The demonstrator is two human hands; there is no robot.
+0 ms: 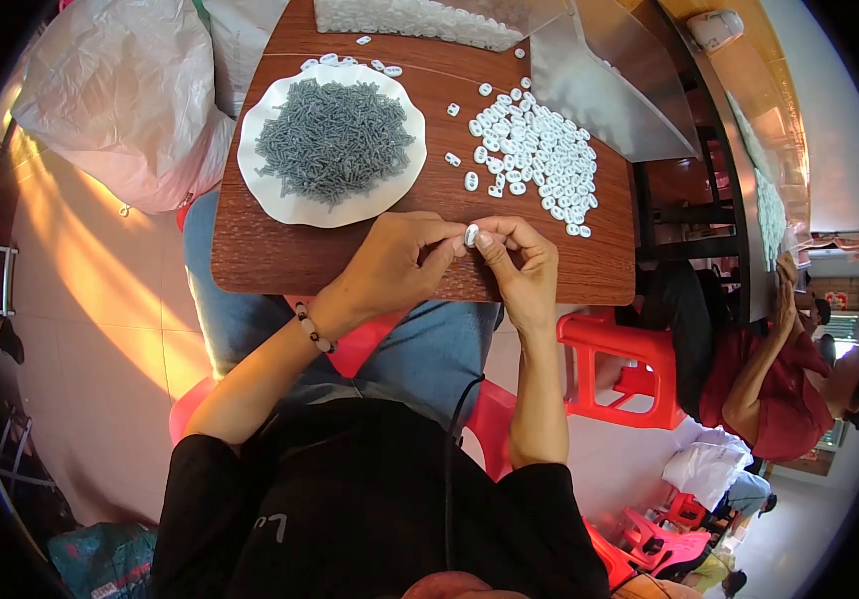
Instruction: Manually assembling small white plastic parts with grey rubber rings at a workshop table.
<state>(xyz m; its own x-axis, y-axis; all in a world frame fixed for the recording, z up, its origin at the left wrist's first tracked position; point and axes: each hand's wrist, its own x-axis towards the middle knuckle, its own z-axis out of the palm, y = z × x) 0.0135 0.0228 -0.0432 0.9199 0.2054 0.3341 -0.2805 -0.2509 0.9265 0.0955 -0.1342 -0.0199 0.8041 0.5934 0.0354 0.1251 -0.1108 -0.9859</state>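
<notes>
Close to the table's near edge, my right hand (524, 275) pinches a small white oval plastic piece (471, 235) between thumb and forefinger. My left hand (404, 258) is closed in a pinch too, its fingertips meeting the piece's left side; anything tiny between them is hidden. Just beyond the left hand stands a white wavy-rimmed dish (294, 208), heaped with short thin grey pieces (334, 140) that look like little springs. To the right of the dish, a loose pile of similar white oval pieces (544, 155) with dark markings lies on the brown wooden table (429, 275).
Several more white ovals (329, 60) lie behind the dish. A clear bin (419, 25) of white pieces and a translucent panel (599, 95) stand at the back. Large plastic bags (125, 100) are left, a red stool (624, 369) right. Another person (779, 379) sits far right.
</notes>
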